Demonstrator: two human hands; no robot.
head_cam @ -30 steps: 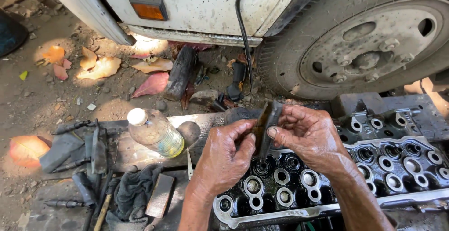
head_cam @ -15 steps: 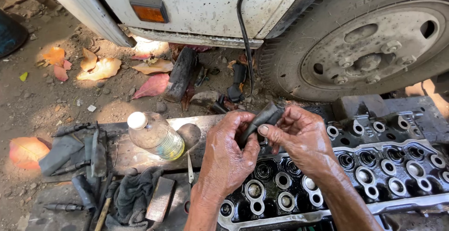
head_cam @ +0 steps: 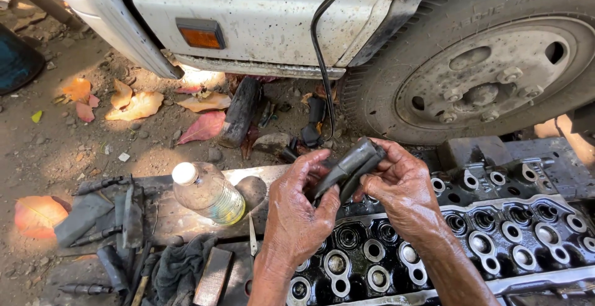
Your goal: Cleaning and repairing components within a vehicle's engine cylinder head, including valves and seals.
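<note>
Both hands hold one dark, greasy metal tool [head_cam: 348, 166], a short bar-like piece, above an engine cylinder head [head_cam: 471, 244]. My left hand [head_cam: 300, 210] grips the tool's lower end with thumb and fingers. My right hand [head_cam: 396, 182] pinches its upper end from the right. The cylinder head lies flat beneath, dark with oil, showing rows of round valve seats and springs. The tool's lower end is partly hidden behind my left fingers.
A plastic bottle [head_cam: 207, 191] with yellowish liquid lies on a plank left of my hands. Dark tools [head_cam: 111, 219] and a rag [head_cam: 176, 269] lie at lower left. A white vehicle's tyre [head_cam: 489, 64] and bumper [head_cam: 111, 27] stand behind. Dry leaves [head_cam: 139, 104] dot the dirt.
The tool was turned from nearly upright to a slant, its top now leaning right. Both hands stayed on it and shifted slightly over the cylinder head.
</note>
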